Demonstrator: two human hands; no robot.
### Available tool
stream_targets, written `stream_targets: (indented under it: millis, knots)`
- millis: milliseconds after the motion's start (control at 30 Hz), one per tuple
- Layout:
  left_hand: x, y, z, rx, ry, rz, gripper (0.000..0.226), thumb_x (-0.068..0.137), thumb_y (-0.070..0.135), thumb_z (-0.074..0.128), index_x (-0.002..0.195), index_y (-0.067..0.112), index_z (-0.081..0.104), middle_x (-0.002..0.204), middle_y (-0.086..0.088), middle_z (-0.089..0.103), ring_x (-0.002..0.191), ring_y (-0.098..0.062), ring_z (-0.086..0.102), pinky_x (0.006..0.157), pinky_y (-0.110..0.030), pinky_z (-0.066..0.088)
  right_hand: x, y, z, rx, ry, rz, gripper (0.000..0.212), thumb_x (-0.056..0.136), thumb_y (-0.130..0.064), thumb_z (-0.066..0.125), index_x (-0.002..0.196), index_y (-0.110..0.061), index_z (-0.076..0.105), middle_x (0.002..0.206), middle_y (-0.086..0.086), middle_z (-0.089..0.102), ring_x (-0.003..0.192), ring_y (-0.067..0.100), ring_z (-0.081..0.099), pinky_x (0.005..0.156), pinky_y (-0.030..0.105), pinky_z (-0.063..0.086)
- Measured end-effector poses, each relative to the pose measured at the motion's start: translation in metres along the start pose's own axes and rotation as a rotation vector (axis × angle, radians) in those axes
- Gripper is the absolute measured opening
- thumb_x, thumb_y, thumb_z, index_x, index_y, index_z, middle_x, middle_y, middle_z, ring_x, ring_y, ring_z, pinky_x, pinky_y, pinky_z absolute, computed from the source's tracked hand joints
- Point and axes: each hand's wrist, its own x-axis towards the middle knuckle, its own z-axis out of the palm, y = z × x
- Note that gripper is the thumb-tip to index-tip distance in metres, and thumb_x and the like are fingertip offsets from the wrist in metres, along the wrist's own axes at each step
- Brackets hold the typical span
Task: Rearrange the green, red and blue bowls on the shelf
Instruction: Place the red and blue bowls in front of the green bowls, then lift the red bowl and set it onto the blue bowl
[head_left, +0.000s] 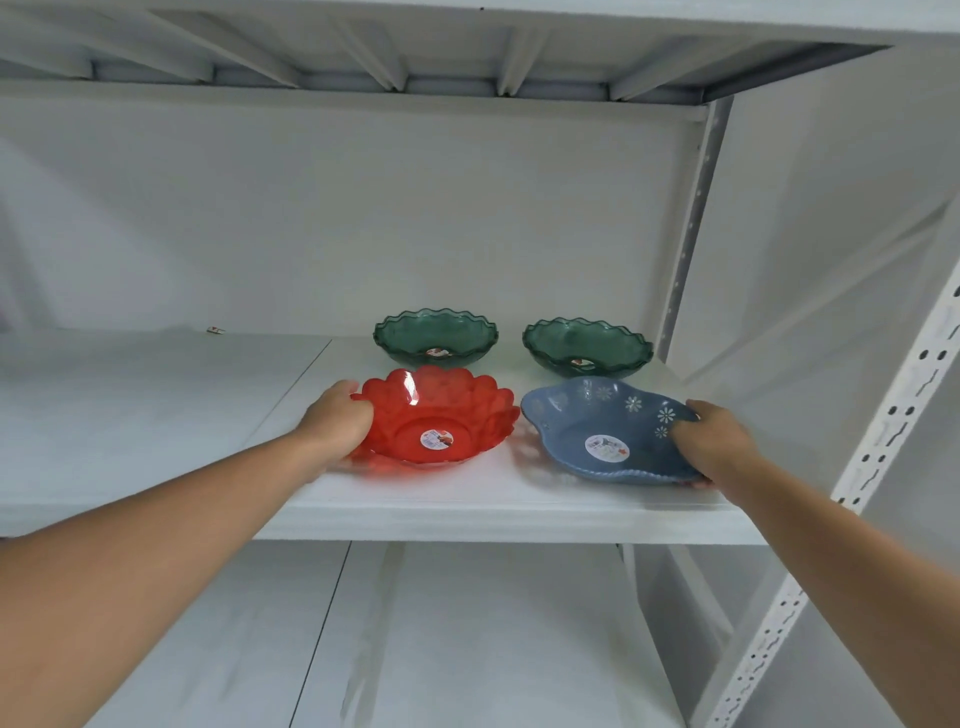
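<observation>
A clear red scalloped bowl (441, 418) sits at the front of the white shelf (467, 506), and my left hand (335, 421) grips its left rim. To its right lies a blue bowl (597, 428) with white flower prints; my right hand (714, 441) holds its right rim, thumb inside. Behind them stand two dark green wavy-edged bowls, one at the back left (435, 338) and one at the back right (587, 347). Each bowl has a round sticker in its bottom.
A perforated white upright (883, 431) rises at the right front, another (691, 234) at the back right corner. The shelf above hangs low overhead. A small scrap (214, 330) lies at the back left. A lower shelf (415, 649) shows beneath.
</observation>
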Motion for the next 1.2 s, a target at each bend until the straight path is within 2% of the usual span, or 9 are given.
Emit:
stream_targets:
  millis: [100, 200, 300, 600, 833, 933, 1000, 1100, 1200]
  knots:
    - [-0.01, 0.008, -0.002, 0.206, 0.038, 0.101, 0.072, 0.101, 0.057, 0.041, 0.165, 0.023, 0.037, 0.163, -0.01, 0.048, 0.145, -0.035, 0.05, 0.115, -0.041, 0.042, -0.008, -0.01, -0.004, -0.318, 0.043, -0.061, 0.06, 0.098, -0.047, 0.044, 0.153, -0.023, 0.047, 0.147, 0.02, 0.054, 0.131, 0.046, 0.052, 0.106, 0.051, 0.046]
    - [-0.013, 0.023, -0.01, 0.323, 0.09, 0.258, 0.075, 0.101, 0.062, 0.039, 0.166, 0.025, 0.036, 0.169, -0.01, 0.038, 0.155, -0.033, 0.037, 0.124, -0.045, 0.032, -0.022, -0.038, -0.006, -0.481, 0.031, -0.219, 0.067, 0.101, -0.053, 0.039, 0.163, -0.03, 0.03, 0.161, 0.013, 0.037, 0.146, 0.042, 0.032, 0.114, 0.056, 0.036]
    - [-0.016, 0.049, -0.021, 0.354, 0.112, 0.396, 0.071, 0.104, 0.06, 0.039, 0.166, 0.025, 0.036, 0.171, -0.007, 0.037, 0.157, -0.029, 0.034, 0.125, -0.043, 0.029, -0.035, -0.075, -0.006, -0.489, 0.01, -0.377, 0.072, 0.098, -0.061, 0.036, 0.166, -0.038, 0.024, 0.167, 0.004, 0.033, 0.15, 0.037, 0.029, 0.119, 0.056, 0.033]
    - [-0.023, 0.072, -0.041, 0.324, 0.117, 0.437, 0.069, 0.106, 0.058, 0.037, 0.166, 0.024, 0.037, 0.171, -0.005, 0.037, 0.156, -0.027, 0.035, 0.124, -0.041, 0.029, -0.062, -0.121, -0.001, -0.441, 0.02, -0.458, 0.07, 0.099, -0.056, 0.038, 0.164, -0.031, 0.031, 0.161, 0.012, 0.042, 0.145, 0.038, 0.042, 0.115, 0.05, 0.038]
    - [-0.021, 0.028, -0.036, 0.344, 0.076, 0.386, 0.061, 0.109, 0.047, 0.041, 0.161, 0.016, 0.045, 0.164, -0.008, 0.049, 0.15, -0.028, 0.045, 0.12, -0.037, 0.033, -0.081, -0.114, 0.041, -0.421, -0.139, -0.468, 0.071, 0.102, -0.054, 0.044, 0.162, -0.016, 0.038, 0.163, 0.013, 0.04, 0.147, 0.035, 0.042, 0.117, 0.046, 0.036]
    - [-0.019, 0.011, -0.035, 0.343, 0.073, 0.334, 0.062, 0.11, 0.045, 0.04, 0.161, 0.011, 0.043, 0.163, -0.012, 0.05, 0.15, -0.029, 0.046, 0.117, -0.037, 0.035, -0.087, -0.114, 0.062, -0.425, -0.161, -0.481, 0.066, 0.1, -0.058, 0.043, 0.147, -0.014, 0.056, 0.154, 0.013, 0.051, 0.144, 0.038, 0.042, 0.114, 0.049, 0.036]
    - [-0.016, 0.005, -0.037, 0.338, 0.069, 0.325, 0.063, 0.109, 0.046, 0.04, 0.161, 0.011, 0.043, 0.163, -0.012, 0.05, 0.15, -0.03, 0.046, 0.117, -0.037, 0.035, -0.088, -0.116, 0.073, -0.432, -0.177, -0.485, 0.06, 0.096, -0.061, 0.038, 0.125, -0.018, 0.067, 0.143, 0.011, 0.057, 0.142, 0.038, 0.042, 0.112, 0.052, 0.037]
    - [-0.013, 0.001, -0.039, 0.311, 0.067, 0.305, 0.063, 0.109, 0.047, 0.04, 0.161, 0.011, 0.044, 0.162, -0.012, 0.051, 0.149, -0.03, 0.047, 0.116, -0.037, 0.035, -0.089, -0.122, 0.087, -0.456, -0.192, -0.471, 0.044, 0.095, -0.059, 0.039, 0.096, -0.022, 0.063, 0.137, 0.008, 0.058, 0.138, 0.034, 0.041, 0.108, 0.053, 0.039]
    - [-0.013, -0.006, -0.039, 0.314, 0.051, 0.284, 0.062, 0.11, 0.046, 0.038, 0.159, 0.009, 0.046, 0.162, -0.012, 0.052, 0.148, -0.03, 0.047, 0.115, -0.037, 0.036, -0.091, -0.123, 0.095, -0.513, -0.206, -0.491, 0.056, 0.094, -0.065, 0.039, 0.126, -0.026, 0.065, 0.15, 0.003, 0.051, 0.146, 0.03, 0.033, 0.113, 0.053, 0.033]
